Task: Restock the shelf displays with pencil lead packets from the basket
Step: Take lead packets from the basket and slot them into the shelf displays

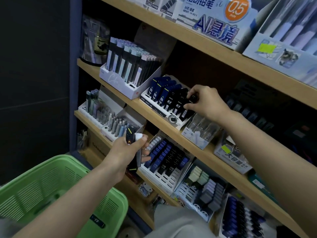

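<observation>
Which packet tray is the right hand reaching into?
The upper tray, beside the clear box; the right hand pinches the black packet at its end.

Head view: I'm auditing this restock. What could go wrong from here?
1. The right hand pinches a black packet in the end row of the tray, close beside others; neighbours could tip.
2. The left hand grips several packets; one might slip out and miss the basket.

Slim black lime-striped lead packets [129, 145] were held upright near the green slatted plastic basket [51, 174]; more leaned in the white tiered shelf display [179, 125].
</observation>
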